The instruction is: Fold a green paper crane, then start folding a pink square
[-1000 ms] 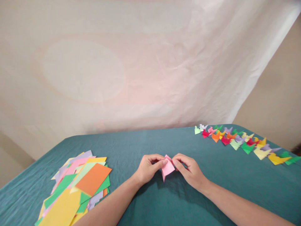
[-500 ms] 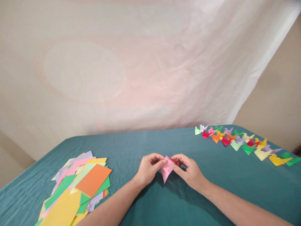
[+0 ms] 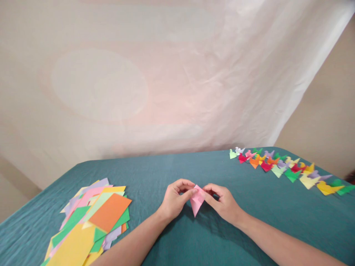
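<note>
Now mid-fold | left hand (image 3: 175, 201) and right hand (image 3: 222, 201) both pinch pink paper (image 3: 197, 199) above table (image 3: 249, 221) | next crease likely needs aligned edges.

paper: the pink paper (image 3: 197, 199) has gone from a broad, open shape with a flap standing at the top to a narrower kite with its point down.
left hand: the left hand (image 3: 174, 201) has kept its pinch on the paper's left edge, thumb now pressed nearer the top corner.
right hand: the right hand (image 3: 223, 203) has slid in from the right; its fingertips now pinch the upper right edge, closer to the left hand.
</note>
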Tool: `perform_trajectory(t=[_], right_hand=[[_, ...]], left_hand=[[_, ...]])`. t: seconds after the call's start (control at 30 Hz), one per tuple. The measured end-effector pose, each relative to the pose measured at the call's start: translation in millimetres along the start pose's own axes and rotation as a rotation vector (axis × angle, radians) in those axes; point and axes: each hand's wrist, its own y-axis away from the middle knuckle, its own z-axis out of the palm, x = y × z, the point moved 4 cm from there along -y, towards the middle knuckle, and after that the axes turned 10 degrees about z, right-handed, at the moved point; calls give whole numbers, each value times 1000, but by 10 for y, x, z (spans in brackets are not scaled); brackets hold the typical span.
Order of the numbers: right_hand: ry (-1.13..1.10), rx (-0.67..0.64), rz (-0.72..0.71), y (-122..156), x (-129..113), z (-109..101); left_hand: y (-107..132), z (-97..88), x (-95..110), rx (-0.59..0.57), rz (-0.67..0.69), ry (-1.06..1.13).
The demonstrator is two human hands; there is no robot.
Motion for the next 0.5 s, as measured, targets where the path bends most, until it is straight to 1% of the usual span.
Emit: perform_trajectory(t=[0.3, 0.5], right_hand=[[-8, 11, 4, -9, 53, -2], [-11, 28, 46, -7, 37, -11]], left_hand=[[6, 13, 7, -13, 5, -60], [7, 54, -14, -103, -37, -51]])
